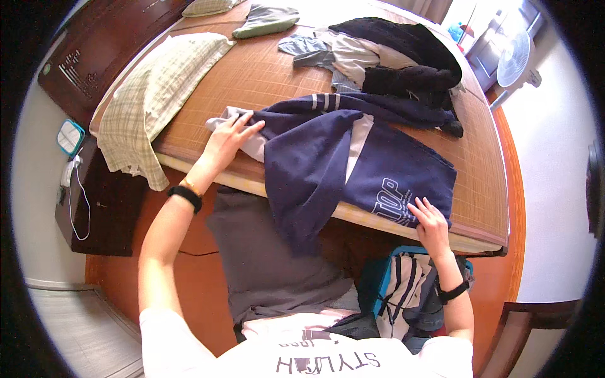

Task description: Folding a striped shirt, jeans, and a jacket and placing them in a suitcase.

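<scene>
A navy sweatshirt (401, 156) with pale grey panels and white lettering lies partly folded along the near edge of the bed. One sleeve (302, 198) crosses the body and droops over that edge; another, with white stripes, stretches behind. My left hand (231, 134) rests with spread fingers on the pale grey part at the sweatshirt's left end. On the lettered side, near the lower right edge, my right hand (430, 219) lays its fingers on the cloth. Its thumb is hard to make out.
Behind the sweatshirt lies a heap of black and grey clothes (401, 52). A plaid pillow (156, 94) is at left on the woven bed mat (264, 71). Below the bed edge stands a blue-rimmed basket of clothes (383, 288). A fan (515, 59) stands at far right.
</scene>
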A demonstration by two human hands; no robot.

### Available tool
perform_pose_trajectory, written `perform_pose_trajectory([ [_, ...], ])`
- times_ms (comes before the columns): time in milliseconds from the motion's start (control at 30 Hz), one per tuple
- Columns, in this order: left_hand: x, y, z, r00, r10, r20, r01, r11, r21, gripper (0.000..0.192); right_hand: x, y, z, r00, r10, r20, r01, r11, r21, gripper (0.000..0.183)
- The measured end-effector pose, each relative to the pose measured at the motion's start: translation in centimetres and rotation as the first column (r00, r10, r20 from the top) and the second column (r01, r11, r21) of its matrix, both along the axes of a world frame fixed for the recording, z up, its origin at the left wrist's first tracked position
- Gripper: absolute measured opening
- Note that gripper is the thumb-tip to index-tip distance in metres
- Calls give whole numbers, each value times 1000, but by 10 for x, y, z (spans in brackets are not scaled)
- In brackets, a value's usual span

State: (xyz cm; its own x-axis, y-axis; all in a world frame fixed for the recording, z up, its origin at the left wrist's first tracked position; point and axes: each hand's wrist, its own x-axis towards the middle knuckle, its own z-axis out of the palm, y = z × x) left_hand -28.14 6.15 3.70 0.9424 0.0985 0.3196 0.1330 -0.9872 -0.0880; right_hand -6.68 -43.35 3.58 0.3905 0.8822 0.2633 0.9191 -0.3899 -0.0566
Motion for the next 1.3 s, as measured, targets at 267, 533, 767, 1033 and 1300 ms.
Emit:
perform_pose_trajectory([
  [267, -43, -53, -5, 999, 7, -53, -2, 995, 102, 55, 21, -47, -1, 982, -171, -86, 177, 981, 75, 45],
  [533, -48, -62, 22, 973, 55, -226, -126, 940, -317, 58, -50, 15, 43, 858, -57, -511, 98, 994, 54, 42],
  [767, 4, -75, -6, 972, -234, -1, 210, 876, -434, 48, -111, 77, -86, 465, -75, -882, 68, 996, -49, 41],
  [1033, 21, -54, -26, 983, -122, 137, 179, 796, -578, 48, -106, 92, 2, 88, 42, -995, 207, 977, 60, 36],
  [1300, 22, -68, -22, 948, 280, 152, -24, 540, -841, 36, 59, -7, 105, 775, -165, -610, 391, 883, 258, 24],
])
